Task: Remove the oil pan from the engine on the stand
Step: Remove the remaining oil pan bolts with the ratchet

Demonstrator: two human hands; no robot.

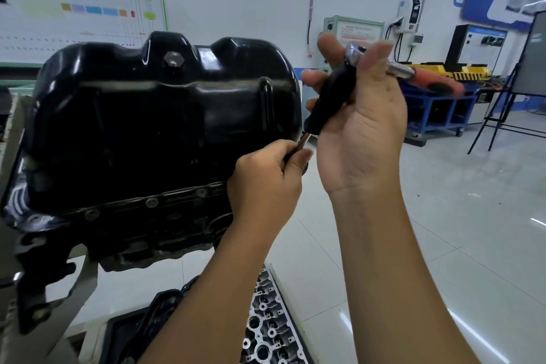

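Both forearms reach up from the bottom edge toward the engine on the stand. Left hand (pixel 266 180) is curled round the lower end of a socket extension (pixel 331 100), its fingers pinching the shaft just beside the pan's lower right corner. Right hand (pixel 363 115) grips the head of a ratchet (pixel 393 66), whose orange handle sticks out to the right. The oil pan (pixel 159 115) sits on the upturned engine block (pixel 165 233), glossy black, with its drain plug (pixel 173 60) near the top edge. Bolts (pixel 151 202) show along the lower flange, so the pan is probably still fastened. It looks like stiff pressed steel, fairly light but awkward and likely oily; the flange edges at both ends seem the safest hold. A cylinder head (pixel 266 325) lies below, on the floor.
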